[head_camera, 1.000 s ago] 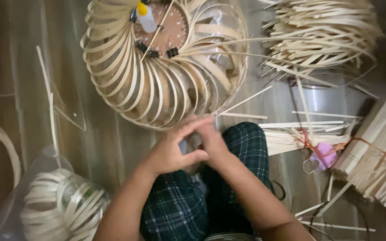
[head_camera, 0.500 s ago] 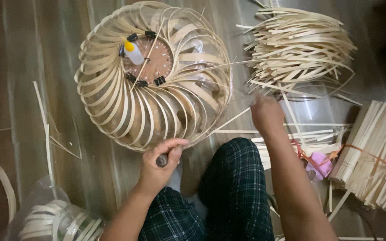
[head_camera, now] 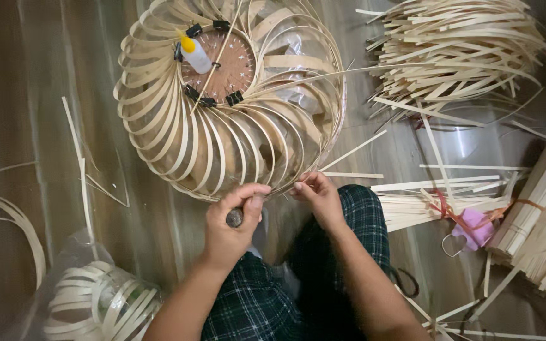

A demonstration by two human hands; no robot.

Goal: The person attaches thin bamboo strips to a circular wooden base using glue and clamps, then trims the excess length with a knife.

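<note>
Left hand (head_camera: 232, 221) fisted on small dark tool (head_camera: 234, 217) at near rim of bamboo-strip lampshade frame (head_camera: 222, 132). Right hand (head_camera: 317, 197) pinches a strip end there. Glue bottle (head_camera: 194, 55) on far hub.

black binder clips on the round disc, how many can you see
5 black clips on the disc: two at its top rim, three along the lower rim. Another may sit at the left edge behind the glue bottle; bamboo strips could hide more.

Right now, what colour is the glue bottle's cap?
Yellow, on the glue bottle; head view.
</note>
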